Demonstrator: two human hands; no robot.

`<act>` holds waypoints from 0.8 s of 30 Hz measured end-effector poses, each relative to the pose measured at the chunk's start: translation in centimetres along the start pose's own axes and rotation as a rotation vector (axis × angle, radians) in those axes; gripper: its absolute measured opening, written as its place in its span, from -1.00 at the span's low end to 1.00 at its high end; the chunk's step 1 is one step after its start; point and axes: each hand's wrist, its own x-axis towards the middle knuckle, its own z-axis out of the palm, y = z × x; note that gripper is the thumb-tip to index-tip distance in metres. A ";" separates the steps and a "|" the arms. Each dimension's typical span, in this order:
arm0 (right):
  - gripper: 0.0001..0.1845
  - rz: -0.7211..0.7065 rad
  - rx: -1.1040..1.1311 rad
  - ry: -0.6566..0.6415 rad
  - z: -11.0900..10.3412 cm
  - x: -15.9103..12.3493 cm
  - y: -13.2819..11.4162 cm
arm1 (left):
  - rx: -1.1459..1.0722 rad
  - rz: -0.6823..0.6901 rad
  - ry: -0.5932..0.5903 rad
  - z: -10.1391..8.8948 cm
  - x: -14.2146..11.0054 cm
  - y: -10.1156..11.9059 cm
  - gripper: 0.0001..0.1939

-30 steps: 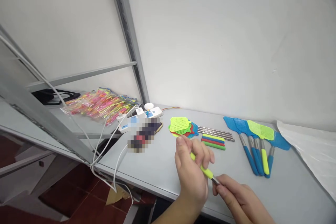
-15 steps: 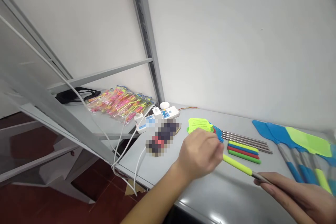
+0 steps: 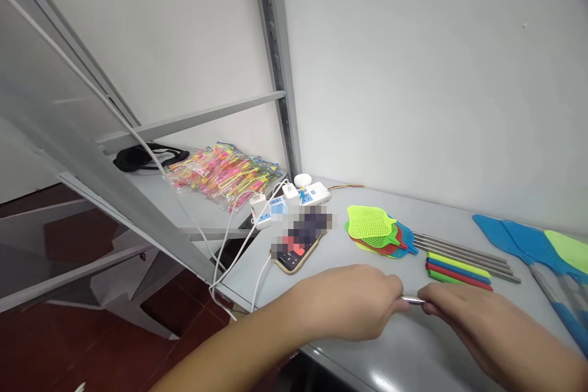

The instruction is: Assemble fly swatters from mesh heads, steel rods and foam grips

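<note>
My left hand [image 3: 356,303] is closed in a fist, and a short stretch of shiny metal rod [image 3: 413,300] emerges from it. Fingers of my right hand [image 3: 473,312] pinch the same rod from the other side; both ends are hidden. Beyond my hands lies a fanned pile of loose mesh fly swatter heads [image 3: 370,222] in yellow-green, green, red and blue. Several thin metal rods [image 3: 466,254] lie to its right. In front of those, coloured handle sleeves [image 3: 459,271] in yellow, blue, red and green lie side by side, just behind my right hand.
Fly swatters with blue and yellow-green heads [image 3: 528,243] lie at the right. A phone [image 3: 294,257] is left of my hands, before a white power strip [image 3: 315,194] with cables. Bagged colourful items [image 3: 225,174] sit beyond a grey metal post [image 3: 278,61].
My hands have come closer together along the rod. The yellow-green sleeve seen between them earlier no longer shows. My view has shifted, uncovering the swatter heads and phone.
</note>
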 end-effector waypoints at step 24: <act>-0.78 -0.041 0.064 -0.194 -3.4 0.6 1.5 | -0.269 -0.037 0.115 0.5 2.2 1.3 -0.64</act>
